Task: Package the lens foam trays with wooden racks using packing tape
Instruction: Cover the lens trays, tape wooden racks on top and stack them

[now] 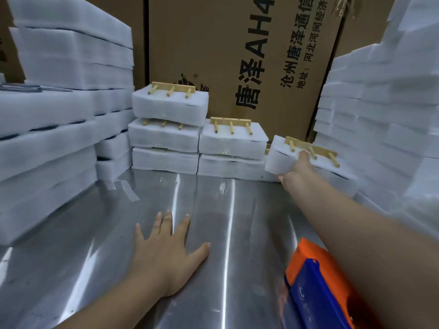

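Note:
My right hand (297, 169) reaches far to the back right and grips a white foam tray bundle (280, 157) with a wooden rack (313, 148) of pegs on top. That bundle sits tilted on top of other foam at the right end of a row. My left hand (164, 252) lies flat, fingers spread, on the steel table (213, 210). More bundled foam trays with wooden racks (231, 125) are stacked at the back centre, the tallest pile (169, 103) three high. An orange and blue tape dispenser (316, 286) lies under my right forearm.
Tall stacks of plain white foam sheets stand at the left (47, 129) and the right (384, 110). Printed cardboard boxes (237, 55) form the back wall. A strip of clear tape (128, 191) sticks to the table near the left stack.

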